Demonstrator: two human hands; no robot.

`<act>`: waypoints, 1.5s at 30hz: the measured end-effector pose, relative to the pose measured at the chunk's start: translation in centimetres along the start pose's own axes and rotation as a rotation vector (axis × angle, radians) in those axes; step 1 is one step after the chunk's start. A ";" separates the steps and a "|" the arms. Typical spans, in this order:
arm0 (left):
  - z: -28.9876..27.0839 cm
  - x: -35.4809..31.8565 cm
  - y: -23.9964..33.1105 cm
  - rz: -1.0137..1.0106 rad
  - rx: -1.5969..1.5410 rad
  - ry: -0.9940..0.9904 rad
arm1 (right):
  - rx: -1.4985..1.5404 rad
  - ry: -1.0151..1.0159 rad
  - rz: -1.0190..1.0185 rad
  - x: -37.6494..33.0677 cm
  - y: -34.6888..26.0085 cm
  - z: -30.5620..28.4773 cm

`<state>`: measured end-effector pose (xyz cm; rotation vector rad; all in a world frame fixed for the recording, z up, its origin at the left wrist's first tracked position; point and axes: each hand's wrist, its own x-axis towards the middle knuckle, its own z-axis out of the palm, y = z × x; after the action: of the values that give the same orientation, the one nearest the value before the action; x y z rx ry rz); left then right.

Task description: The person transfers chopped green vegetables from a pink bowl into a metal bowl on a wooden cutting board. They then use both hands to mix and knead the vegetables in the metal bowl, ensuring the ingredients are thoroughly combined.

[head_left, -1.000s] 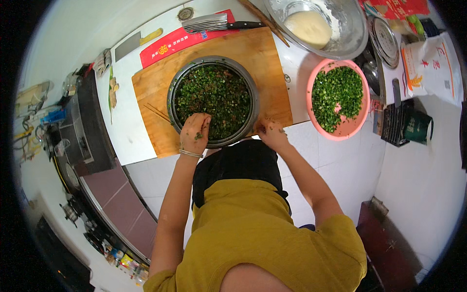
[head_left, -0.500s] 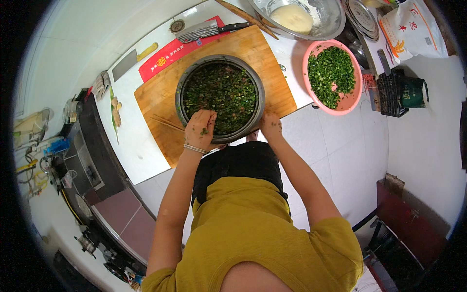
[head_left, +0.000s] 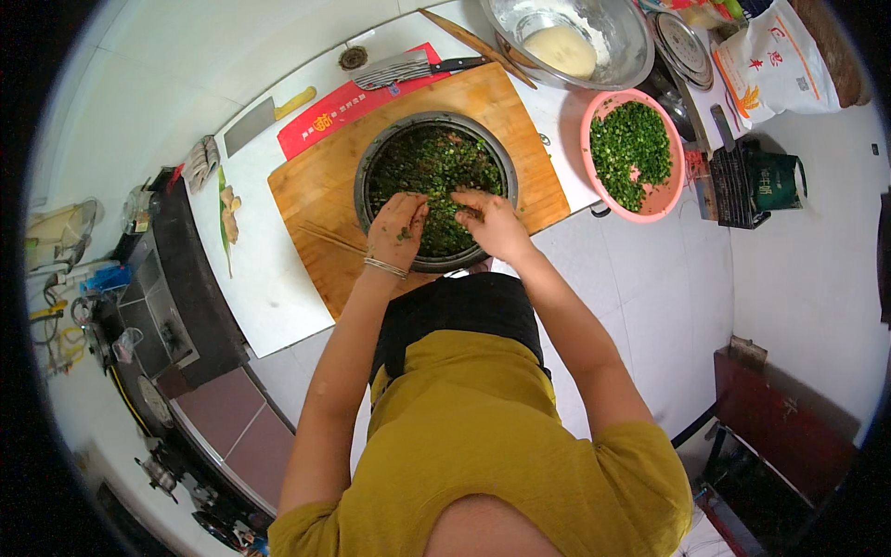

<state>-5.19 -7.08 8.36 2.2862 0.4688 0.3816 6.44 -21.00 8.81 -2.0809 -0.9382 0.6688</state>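
A round dark metal bowl [head_left: 508, 176] holds a mix of chopped greens and darker bits [head_left: 433, 167]. It rests on a wooden cutting board [head_left: 306, 186]. My left hand [head_left: 395, 228] is over the bowl's near left side, fingers bunched together; whatever they may hold is hidden. Green bits stick to its skin, and bracelets circle the wrist. Facing it from the right, my right hand [head_left: 494, 226] reaches over the rim with fingers stretched out and thumb apart, touching or just above the greens. Wooden chopsticks [head_left: 329, 239] lie on the board, left of the bowl.
A pink basin [head_left: 587, 148] of chopped green leaves stands right, at the table edge. Behind are a steel bowl [head_left: 636, 46] with dough [head_left: 561, 50], a cleaver [head_left: 394, 70], another broad blade [head_left: 249, 127] and a wooden stick [head_left: 473, 42]. Ginger [head_left: 231, 206] lies left.
My right hand has moved from the bowl's outer right side to over the greens. My left hand has shifted slightly and stays over the bowl. The whole view has moved a little.
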 end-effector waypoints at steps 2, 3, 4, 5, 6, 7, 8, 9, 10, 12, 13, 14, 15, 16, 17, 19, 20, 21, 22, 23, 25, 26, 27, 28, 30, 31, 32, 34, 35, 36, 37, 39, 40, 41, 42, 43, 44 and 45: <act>-0.1 0.1 -0.1 0.079 -0.040 0.049 | 0.959 -0.097 0.440 0.7 -0.4 0.0; -0.5 0.0 -0.1 0.054 -0.023 -0.005 | 1.181 -0.133 0.495 0.6 -0.5 -0.9; -0.4 0.0 0.0 0.069 0.002 -0.017 | 1.305 -0.166 0.523 0.5 0.0 -1.2; -0.2 0.1 0.0 0.084 0.026 -0.030 | 1.429 -0.200 0.551 0.6 0.7 -1.4; -0.1 0.1 0.1 0.099 0.050 -0.043 | 1.552 -0.234 0.579 0.7 1.0 -1.4; -0.5 0.2 0.6 0.134 0.085 -0.115 | 1.528 -0.259 0.599 0.9 0.6 -1.5; -0.7 0.4 1.2 0.167 0.144 -0.139 | 1.589 -0.303 0.578 1.0 0.1 -1.8; -0.7 0.5 1.7 0.199 0.203 -0.164 | 1.649 -0.346 0.558 1.1 -0.5 -2.1; -0.9 0.6 2.4 0.231 0.265 -0.189 | 1.711 -0.393 0.536 1.1 -1.1 -2.3; -1.6 0.8 3.9 0.255 0.237 -0.213 | 1.756 -0.380 0.550 1.3 -2.0 -2.4; -1.7 0.8 4.6 0.285 0.231 -0.205 | 1.781 -0.349 0.573 1.2 -2.7 -2.6; -1.9 0.8 5.2 0.316 0.225 -0.197 | 1.807 -0.318 0.596 1.3 -3.3 -2.7; -2.0 0.7 5.8 0.337 0.235 -0.210 | 1.767 -0.295 0.659 1.3 -3.7 -2.9; -2.0 0.6 6.4 0.366 0.255 -0.209 | 1.738 -0.230 0.684 1.6 -3.5 -2.6; -2.2 0.4 7.1 0.392 0.278 -0.208 | 1.711 -0.171 0.708 1.9 -2.9 -2.0; -2.6 0.2 8.2 0.438 0.315 -0.180 | 1.693 -0.112 0.740 2.2 -2.4 -1.5; -2.5 0.0 8.5 0.468 0.359 -0.146 | 1.670 -0.076 0.754 2.3 -2.6 -1.4; -2.3 -0.1 8.7 0.498 0.402 -0.113 | 1.647 -0.038 0.768 2.4 -3.1 -1.1; -2.1 -0.3 8.8 0.526 0.446 -0.078 | 1.623 -0.002 0.782 2.4 -3.7 -0.8; -1.8 -0.4 8.8 0.546 0.495 -0.078 | 1.562 0.054 0.790 2.4 -3.8 -0.5; -1.1 -0.4 9.2 0.501 0.535 -0.058 | 1.488 0.094 0.691 2.8 -1.4 1.1; -0.8 -0.3 9.2 0.481 0.551 -0.048 | 1.433 0.114 0.574 3.2 0.9 2.2; -0.4 -0.2 8.9 0.465 0.541 -0.061 | 1.390 0.119 0.462 3.3 3.1 3.2; -0.7 -0.2 8.6 0.456 0.583 -0.101 | 1.486 0.057 0.565 3.1 0.2 1.9; -1.4 -0.1 8.3 0.454 0.666 -0.182 | 1.673 -0.058 0.769 2.4 -3.9 -0.3; -0.4 0.0 7.1 0.370 0.632 -0.147 | 1.562 0.155 0.798 1.8 -8.0 -1.1; 0.0 0.1 6.5 0.354 0.645 -0.148 | 1.591 0.106 0.756 1.6 -7.7 -1.1; 0.1 0.2 5.8 0.322 0.671 -0.151 | 1.644 0.007 0.669 1.2 -7.0 -1.1; -0.1 0.3 5.9 0.333 0.661 -0.129 | 1.643 0.005 0.662 1.0 -7.1 -1.1; -0.1 0.5 5.9 0.325 0.636 -0.130 | 1.654 0.008 0.633 0.7 -7.4 -1.2; -0.1 0.7 5.7 0.311 0.615 -0.134 | 1.666 0.004 0.606 0.5 -7.8 -1.3; 0.1 1.0 5.0 0.312 0.605 -0.080 | 1.759 -0.050 0.561 0.2 -8.6 -1.8; 0.1 1.2 4.7 0.303 0.585 -0.086 | 1.770 -0.074 0.530 0.1 -8.7 -2.0; 0.2 1.4 4.6 0.293 0.565 -0.092 | 1.780 -0.099 0.500 -0.1 -8.7 -2.1; 0.2 1.4 4.4 0.282 0.545 -0.099 | 1.790 -0.125 0.470 -0.2 -8.7 -2.2; 0.3 1.6 4.1 0.319 0.566 -0.072 | 1.814 -0.179 0.418 -0.2 -8.1 -2.1; 0.4 1.7 3.9 0.325 0.565 -0.067 | 1.815 -0.181 0.417 -0.3 -7.7 -2.3; 0.4 1.9 3.7 0.330 0.564 -0.062 | 1.817 -0.185 0.416 -0.5 -7.5 -2.5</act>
<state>-2.55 -8.90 11.05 2.9286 0.1738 0.3703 4.87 -19.00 16.27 -0.5080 0.2222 1.2360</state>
